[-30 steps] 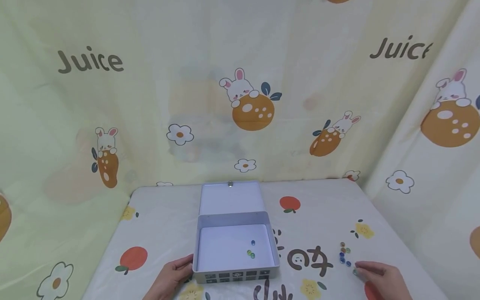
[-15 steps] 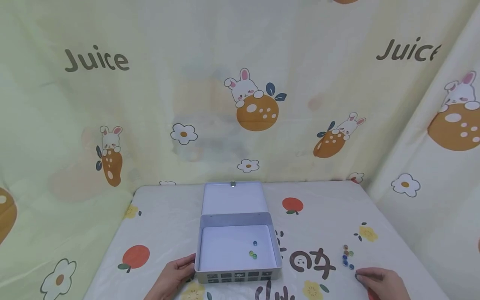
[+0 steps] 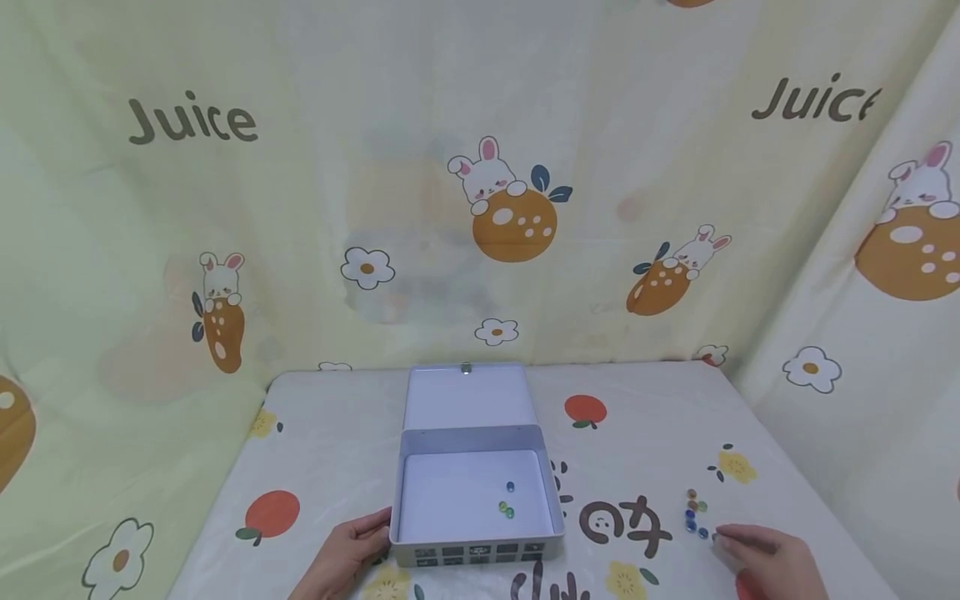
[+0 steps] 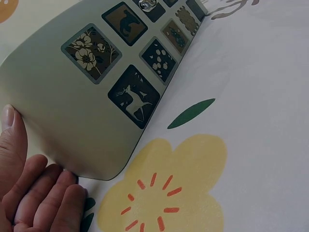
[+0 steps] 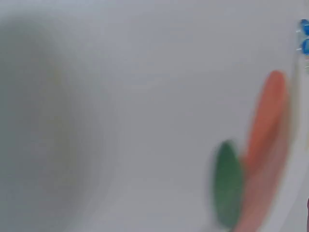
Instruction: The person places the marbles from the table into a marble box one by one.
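Metal tin [image 3: 476, 552], matt smooth; glass beads [image 3: 696, 517], glossy; cloth tablecover [image 3: 330, 442], printed.

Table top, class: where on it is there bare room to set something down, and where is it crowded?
Free: the cloth left of the tin box, around the printed orange, and the far right corner beyond the printed tomato. Crowded: the beads by the right hand; the left hand holds the box's near corner.

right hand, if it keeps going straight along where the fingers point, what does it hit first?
Probably the small cluster of glass beads on the tablecloth: the right hand points left and slightly away, its fingertips beside the nearest blue bead. Whether they already touch is unclear.
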`<move>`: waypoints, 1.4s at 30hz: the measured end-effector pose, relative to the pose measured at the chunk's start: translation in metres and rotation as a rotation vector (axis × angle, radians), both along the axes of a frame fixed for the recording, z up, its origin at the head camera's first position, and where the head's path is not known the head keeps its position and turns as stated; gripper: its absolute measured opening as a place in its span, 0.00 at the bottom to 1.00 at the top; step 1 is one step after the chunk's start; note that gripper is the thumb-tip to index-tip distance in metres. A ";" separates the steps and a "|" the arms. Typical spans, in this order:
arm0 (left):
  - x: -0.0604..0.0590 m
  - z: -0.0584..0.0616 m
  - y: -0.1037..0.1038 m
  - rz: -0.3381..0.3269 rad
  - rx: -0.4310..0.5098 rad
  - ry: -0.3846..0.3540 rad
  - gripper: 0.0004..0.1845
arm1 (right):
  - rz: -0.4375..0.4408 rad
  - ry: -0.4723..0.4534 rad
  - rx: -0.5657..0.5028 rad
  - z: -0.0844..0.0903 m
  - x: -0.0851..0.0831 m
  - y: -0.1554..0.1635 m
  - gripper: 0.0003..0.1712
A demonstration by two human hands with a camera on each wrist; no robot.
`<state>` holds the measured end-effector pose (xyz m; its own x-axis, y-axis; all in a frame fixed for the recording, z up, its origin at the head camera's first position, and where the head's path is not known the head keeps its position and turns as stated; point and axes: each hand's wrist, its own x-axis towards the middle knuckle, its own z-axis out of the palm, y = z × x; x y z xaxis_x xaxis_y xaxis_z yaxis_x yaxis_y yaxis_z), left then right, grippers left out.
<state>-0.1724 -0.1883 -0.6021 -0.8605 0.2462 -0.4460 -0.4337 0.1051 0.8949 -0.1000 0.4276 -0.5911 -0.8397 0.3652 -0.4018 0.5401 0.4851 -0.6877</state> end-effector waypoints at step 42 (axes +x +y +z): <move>0.002 0.003 0.001 0.009 0.009 0.023 0.37 | 0.570 0.456 -0.267 0.101 -0.133 -0.296 0.08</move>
